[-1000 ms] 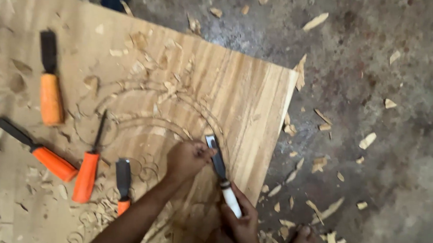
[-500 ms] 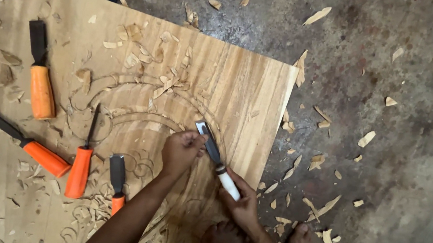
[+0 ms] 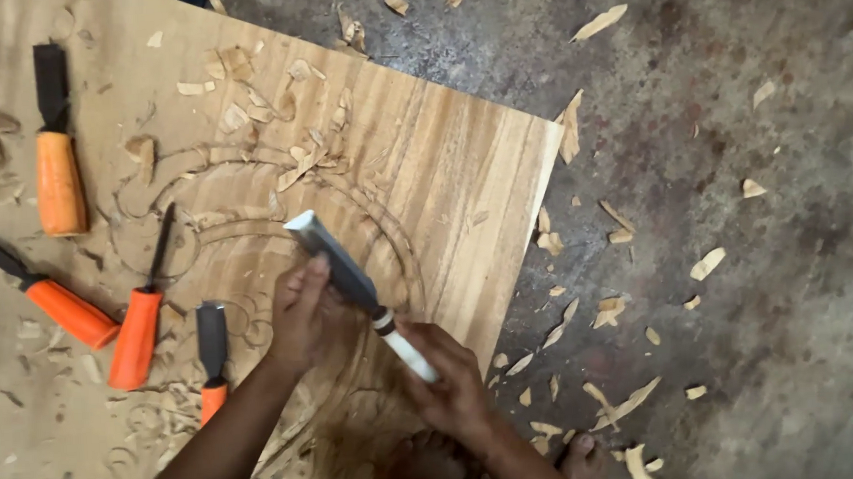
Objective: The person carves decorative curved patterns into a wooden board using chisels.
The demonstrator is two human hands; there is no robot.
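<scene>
A white-handled chisel (image 3: 345, 274) with a dark steel blade points up-left over a wooden board (image 3: 452, 169) carved with curved circular grooves. My right hand (image 3: 450, 381) is closed around the white handle at the lower end. Fingers of my left hand (image 3: 301, 316) rest against the blade's left side, guiding it. The blade's bright tip sits near the board's middle, above the carved ring.
Several orange-handled chisels (image 3: 60, 178) lie on the board's left part among wood shavings. Wood chips (image 3: 599, 22) are scattered on the grey concrete floor (image 3: 743, 250) to the right. My bare toes (image 3: 583, 462) show at the bottom edge.
The chisel has tilted and its tip has moved up-left across the board. Both hands shifted with it; the view has also moved closer.
</scene>
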